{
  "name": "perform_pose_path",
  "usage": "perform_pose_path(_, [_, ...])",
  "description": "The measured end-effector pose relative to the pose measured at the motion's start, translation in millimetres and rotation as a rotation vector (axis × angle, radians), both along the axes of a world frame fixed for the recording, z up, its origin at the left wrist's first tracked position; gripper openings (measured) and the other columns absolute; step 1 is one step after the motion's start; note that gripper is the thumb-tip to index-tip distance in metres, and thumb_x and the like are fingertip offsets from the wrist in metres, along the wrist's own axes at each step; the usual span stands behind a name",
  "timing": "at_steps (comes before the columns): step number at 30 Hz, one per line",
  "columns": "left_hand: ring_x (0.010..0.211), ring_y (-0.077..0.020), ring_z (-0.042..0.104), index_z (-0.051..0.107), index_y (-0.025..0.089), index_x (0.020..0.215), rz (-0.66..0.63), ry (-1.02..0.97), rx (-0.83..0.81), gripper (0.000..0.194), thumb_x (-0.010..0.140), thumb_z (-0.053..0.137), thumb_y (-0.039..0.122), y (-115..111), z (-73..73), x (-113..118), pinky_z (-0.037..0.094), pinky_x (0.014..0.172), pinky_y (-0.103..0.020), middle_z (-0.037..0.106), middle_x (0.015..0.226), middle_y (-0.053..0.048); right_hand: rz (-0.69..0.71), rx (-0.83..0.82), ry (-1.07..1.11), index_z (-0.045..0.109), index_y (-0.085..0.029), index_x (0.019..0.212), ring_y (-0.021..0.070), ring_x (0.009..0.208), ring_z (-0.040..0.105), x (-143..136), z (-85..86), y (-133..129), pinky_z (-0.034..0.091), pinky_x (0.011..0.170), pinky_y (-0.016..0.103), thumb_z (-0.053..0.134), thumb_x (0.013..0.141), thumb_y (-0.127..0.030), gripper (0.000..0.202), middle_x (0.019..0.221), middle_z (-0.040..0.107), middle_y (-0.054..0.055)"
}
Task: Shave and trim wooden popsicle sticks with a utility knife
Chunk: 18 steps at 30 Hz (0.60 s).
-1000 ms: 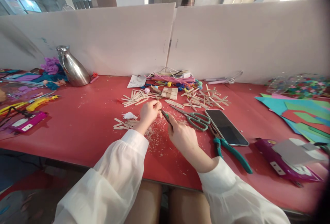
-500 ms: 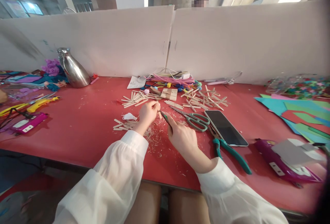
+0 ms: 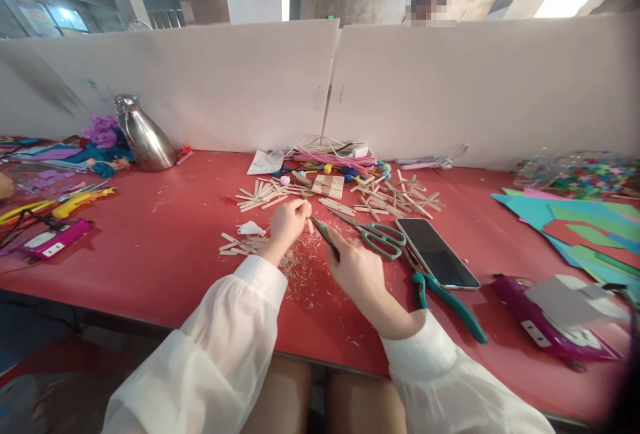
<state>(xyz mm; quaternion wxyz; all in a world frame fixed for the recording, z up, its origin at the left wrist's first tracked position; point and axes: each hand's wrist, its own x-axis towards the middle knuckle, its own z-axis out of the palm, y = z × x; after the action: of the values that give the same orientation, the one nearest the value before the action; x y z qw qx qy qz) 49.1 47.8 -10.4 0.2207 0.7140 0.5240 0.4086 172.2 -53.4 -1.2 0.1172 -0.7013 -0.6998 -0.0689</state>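
My left hand [image 3: 289,224] is closed in a pinch on a small wooden stick [image 3: 311,225] above the red table. My right hand [image 3: 356,266] grips a thin dark tool with a bit of green [image 3: 327,237], its tip touching or very near the stick. Fine wood shavings [image 3: 300,264] lie below and between my hands. Beyond them are piles of loose wooden sticks [image 3: 265,193] and a square piece made of sticks [image 3: 328,186]. Green-handled scissors [image 3: 384,239] lie just right of the tool.
Teal-handled pliers [image 3: 453,307] and a phone [image 3: 439,253] lie right of my right hand. A purple power strip [image 3: 550,327] and coloured paper [image 3: 590,227] are farther right. A metal jug [image 3: 146,134] stands at the back left, before a white partition [image 3: 200,87]. A person shows beyond it.
The view has tilted up slightly. My hands hold nearly the same place and grips. The person beyond the partition has shifted to the right.
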Motion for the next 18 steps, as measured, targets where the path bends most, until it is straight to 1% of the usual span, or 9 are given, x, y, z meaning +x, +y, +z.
perform_pose_path(5, [0.057, -0.0142, 0.059, 0.056, 0.020, 0.063, -0.012, -0.006, -0.006, 0.026, 0.082, 0.041, 0.030, 1.7, -3.3, 0.4, 0.041, 0.054, -0.021, 0.062, 0.056, 0.001, 0.011, -0.007, -0.006, 0.048, -0.026, 0.124, 0.0188, 0.060, 0.063, -0.5, -1.0, 0.5, 0.035, 0.045, 0.025, 0.039, 0.084, -0.027, 0.042, 0.071, 0.068, 0.003])
perform_pose_path(10, [0.060, -0.0142, 0.060, 0.057, 0.019, 0.066, -0.007, -0.002, -0.004, 0.026, 0.082, 0.041, 0.031, 3.0, -6.0, -0.1, 0.041, 0.054, -0.020, 0.064, 0.060, 0.000, 0.021, -0.009, -0.021, 0.048, -0.023, 0.125, 0.0183, 0.060, 0.063, -2.5, -2.7, 1.6, 0.036, 0.045, 0.025, 0.038, 0.084, -0.026, 0.042, 0.073, 0.068, 0.004])
perform_pose_path(14, [0.063, -0.0148, 0.060, 0.057, 0.019, 0.066, 0.002, 0.012, -0.004, 0.026, 0.082, 0.042, 0.031, 1.5, -3.6, -0.4, 0.041, 0.056, -0.021, 0.064, 0.062, -0.001, 0.020, -0.006, -0.014, 0.048, -0.023, 0.124, 0.0185, 0.059, 0.063, -2.9, -1.6, 0.9, 0.035, 0.045, 0.025, 0.038, 0.084, -0.025, 0.042, 0.074, 0.068, 0.004])
perform_pose_path(18, [0.065, -0.0162, 0.060, 0.057, 0.020, 0.064, 0.009, 0.027, -0.001, 0.025, 0.082, 0.042, 0.031, -1.4, -0.1, 0.1, 0.041, 0.057, -0.022, 0.063, 0.058, 0.000, 0.003, -0.003, 0.003, 0.050, -0.026, 0.123, 0.0199, 0.058, 0.063, -0.2, 0.9, -0.5, 0.034, 0.043, 0.025, 0.040, 0.082, -0.027, 0.041, 0.070, 0.068, 0.004])
